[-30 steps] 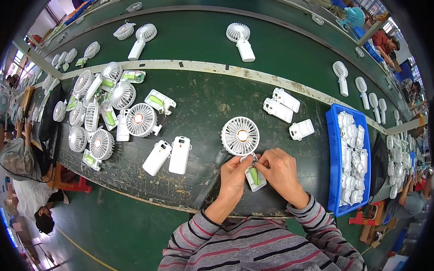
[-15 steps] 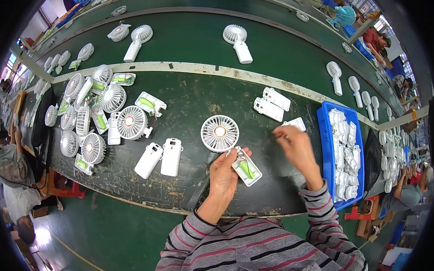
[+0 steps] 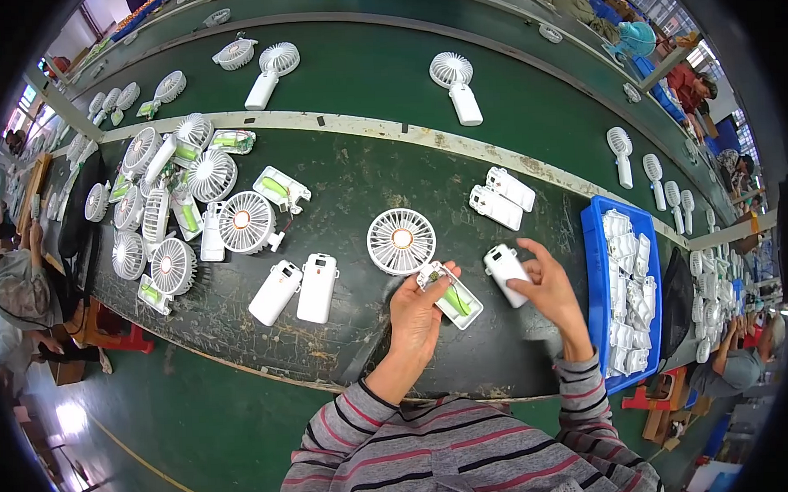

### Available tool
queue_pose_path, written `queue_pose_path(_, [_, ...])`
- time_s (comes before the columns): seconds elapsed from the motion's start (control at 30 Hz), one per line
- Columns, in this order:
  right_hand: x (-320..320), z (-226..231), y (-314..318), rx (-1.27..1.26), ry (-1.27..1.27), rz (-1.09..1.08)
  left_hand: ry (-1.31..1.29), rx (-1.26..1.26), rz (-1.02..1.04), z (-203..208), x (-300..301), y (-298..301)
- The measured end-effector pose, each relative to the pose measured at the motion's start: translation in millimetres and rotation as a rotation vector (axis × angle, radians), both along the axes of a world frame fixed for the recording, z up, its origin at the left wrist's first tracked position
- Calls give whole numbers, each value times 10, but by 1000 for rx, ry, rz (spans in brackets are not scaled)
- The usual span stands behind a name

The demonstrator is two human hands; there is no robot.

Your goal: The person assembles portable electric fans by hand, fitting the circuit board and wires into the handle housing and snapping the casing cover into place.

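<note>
You have one fan [image 3: 402, 242] and one shell [image 3: 503, 273] in hand, two near-left shells [image 3: 318, 289], two far-right shells [image 3: 497, 208] and one blue bin [image 3: 597, 295].

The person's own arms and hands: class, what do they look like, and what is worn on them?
The left hand and right hand are bare, without gloves. The left sleeve and right sleeve match: grey cloth with black and pinkish-red stripes, ending near the wrists.
</note>
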State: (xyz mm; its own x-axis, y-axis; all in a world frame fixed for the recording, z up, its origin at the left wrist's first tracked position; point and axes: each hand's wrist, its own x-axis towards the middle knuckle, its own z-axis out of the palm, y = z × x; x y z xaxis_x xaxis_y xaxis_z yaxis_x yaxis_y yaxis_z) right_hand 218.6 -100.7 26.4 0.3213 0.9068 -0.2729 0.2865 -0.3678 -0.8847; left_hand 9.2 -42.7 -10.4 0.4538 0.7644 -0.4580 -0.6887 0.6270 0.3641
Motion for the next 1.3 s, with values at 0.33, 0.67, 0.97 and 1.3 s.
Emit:
queue_pose_path(0.33, [-381,135,-110,174,-868,162,-29,0,8,38,54,33])
queue_pose_path(0.67, [-843,346,58,355,-709,244,-114,-148,34,36,140,31])
queue_pose_path(0.97, [-853,340,98,309,-782,349,47,25,29,-15,225,-15])
queue_pose_path(1.3, [-942,216,57,319,-879,363,51,96,69,-96,236,-45])
